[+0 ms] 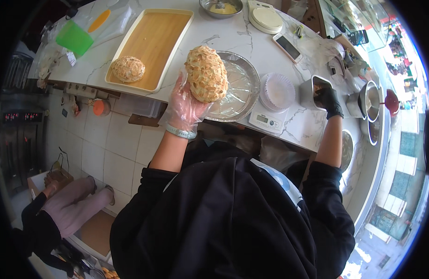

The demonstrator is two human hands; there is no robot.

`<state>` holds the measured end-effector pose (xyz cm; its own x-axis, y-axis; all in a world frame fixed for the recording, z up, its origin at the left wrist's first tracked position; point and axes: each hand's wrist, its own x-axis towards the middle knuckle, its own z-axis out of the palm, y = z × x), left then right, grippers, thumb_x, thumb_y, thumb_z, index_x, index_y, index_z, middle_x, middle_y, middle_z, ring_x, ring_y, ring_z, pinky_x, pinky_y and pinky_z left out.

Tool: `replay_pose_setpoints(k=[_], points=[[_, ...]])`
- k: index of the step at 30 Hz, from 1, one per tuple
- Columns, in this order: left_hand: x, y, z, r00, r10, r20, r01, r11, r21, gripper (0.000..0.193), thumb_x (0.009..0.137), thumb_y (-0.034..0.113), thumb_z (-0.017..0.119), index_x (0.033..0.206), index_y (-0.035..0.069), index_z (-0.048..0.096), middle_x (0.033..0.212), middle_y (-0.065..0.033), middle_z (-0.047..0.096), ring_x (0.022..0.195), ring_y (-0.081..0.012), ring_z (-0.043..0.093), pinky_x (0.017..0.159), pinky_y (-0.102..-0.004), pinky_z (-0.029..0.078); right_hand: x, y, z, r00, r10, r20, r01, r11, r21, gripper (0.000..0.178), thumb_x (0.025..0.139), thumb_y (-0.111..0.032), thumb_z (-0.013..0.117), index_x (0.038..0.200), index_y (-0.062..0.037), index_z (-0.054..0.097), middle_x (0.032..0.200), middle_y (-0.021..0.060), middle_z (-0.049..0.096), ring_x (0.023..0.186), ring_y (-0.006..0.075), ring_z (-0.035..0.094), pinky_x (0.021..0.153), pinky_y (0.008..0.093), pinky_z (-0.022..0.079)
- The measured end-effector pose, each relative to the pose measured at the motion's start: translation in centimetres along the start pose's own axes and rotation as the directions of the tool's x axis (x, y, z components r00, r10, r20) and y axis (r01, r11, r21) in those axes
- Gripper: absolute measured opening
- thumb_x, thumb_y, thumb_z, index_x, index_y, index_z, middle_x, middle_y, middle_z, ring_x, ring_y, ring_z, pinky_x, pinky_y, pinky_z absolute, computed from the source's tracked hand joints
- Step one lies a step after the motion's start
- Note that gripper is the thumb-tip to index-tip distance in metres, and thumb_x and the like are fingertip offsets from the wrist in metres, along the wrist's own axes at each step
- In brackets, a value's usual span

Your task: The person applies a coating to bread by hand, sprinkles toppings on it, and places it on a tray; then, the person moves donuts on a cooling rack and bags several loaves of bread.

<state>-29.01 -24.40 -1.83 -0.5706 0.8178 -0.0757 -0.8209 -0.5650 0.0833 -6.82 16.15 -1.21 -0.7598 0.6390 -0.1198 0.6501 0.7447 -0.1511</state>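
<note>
My left hand (189, 104), in a clear plastic glove, holds up an oval loaf of bread (206, 74) covered in pale flakes that look like sliced almonds. Below the bread lies a round foil-coloured tray (237, 93) with clear film in it. My right hand (327, 98), in a black glove, reaches into a rectangular metal tin (307, 93); its fingers are hidden there, and brownish contents show only in part. A second flake-covered loaf (129, 69) rests on the near left end of a wood-coloured baking tray (151, 39).
Between foil tray and tin, a digital scale (268, 122) carries stacked paper cups (278, 92). A phone (287, 48), another scale (265, 18) and a metal bowl (221, 14) sit farther back. More metal bowls (372, 100) stand right. A person (61, 214) bends down at the lower left.
</note>
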Motion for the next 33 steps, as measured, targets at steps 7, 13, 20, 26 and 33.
replay_pose_setpoints(k=[7, 13, 20, 26, 33], points=[[0.0, 0.3, 0.0, 0.999, -0.027, 0.033, 0.028, 0.999, -0.033, 0.053, 0.092, 0.039, 0.033, 0.136, 0.010, 0.026, 0.136, -0.0150, 0.033, 0.125, -0.0322, 0.034, 0.101, -0.0503, 0.030, 0.1, -0.7, -0.1, 0.975, -0.127, -0.184, 0.114, 0.990, -0.077, 0.016, 0.074, -0.015, 0.056, 0.080, -0.0063, 0.069, 0.079, 0.0189, 0.063, 0.070, 0.0320, 0.063, 0.063, 0.0365, 0.050], [-0.1, -0.1, 0.0, 1.000, -0.013, 0.001, 0.013, 1.000, -0.004, 0.055, 0.091, 0.041, 0.034, 0.136, 0.009, 0.025, 0.136, -0.0152, 0.032, 0.125, -0.0320, 0.033, 0.101, -0.0505, 0.030, -1.5, -6.2, -5.0, 0.975, 0.033, -0.221, 0.118, 0.766, 0.632, 0.020, 0.079, -0.016, 0.061, 0.091, -0.0004, 0.066, 0.076, 0.0034, 0.065, 0.066, 0.0078, 0.058, 0.064, 0.0225, 0.046], [0.4, -0.9, -0.4, 1.000, -0.005, -0.013, 0.007, 0.995, 0.102, 0.057, 0.091, 0.043, 0.033, 0.136, 0.008, 0.025, 0.135, -0.0152, 0.033, 0.124, -0.0319, 0.034, 0.102, -0.0493, 0.029, -1.7, -25.1, -6.2, 0.832, -0.552, -0.062, 0.284, 0.327, 0.901, 0.021, 0.082, -0.009, 0.057, 0.099, 0.0020, 0.061, 0.082, 0.0039, 0.062, 0.073, 0.0097, 0.055, 0.070, 0.0223, 0.045], [0.1, -0.9, -0.2, 0.996, 0.012, -0.088, 0.001, 0.990, 0.140, 0.056, 0.091, 0.045, 0.033, 0.134, 0.008, 0.030, 0.133, -0.0145, 0.037, 0.122, -0.0310, 0.038, 0.100, -0.0485, 0.031, -1.4, -31.6, -3.1, 0.756, -0.655, -0.006, 0.501, 0.572, 0.649, 0.020, 0.082, -0.013, 0.058, 0.096, -0.0003, 0.063, 0.084, 0.0078, 0.065, 0.074, 0.0118, 0.059, 0.073, 0.0252, 0.047], [-0.4, -0.1, -0.7, 0.989, 0.025, -0.147, -0.011, 0.996, 0.093, 0.053, 0.091, 0.043, 0.033, 0.132, 0.009, 0.033, 0.129, -0.0128, 0.042, 0.119, -0.0299, 0.041, 0.099, -0.0482, 0.032, -0.8, -33.3, -3.1, 0.738, -0.674, -0.041, 0.538, 0.551, 0.638, 0.015, 0.074, -0.016, 0.065, 0.086, -0.0069, 0.068, 0.078, 0.0117, 0.065, 0.067, 0.0207, 0.063, 0.067, 0.0282, 0.049]])
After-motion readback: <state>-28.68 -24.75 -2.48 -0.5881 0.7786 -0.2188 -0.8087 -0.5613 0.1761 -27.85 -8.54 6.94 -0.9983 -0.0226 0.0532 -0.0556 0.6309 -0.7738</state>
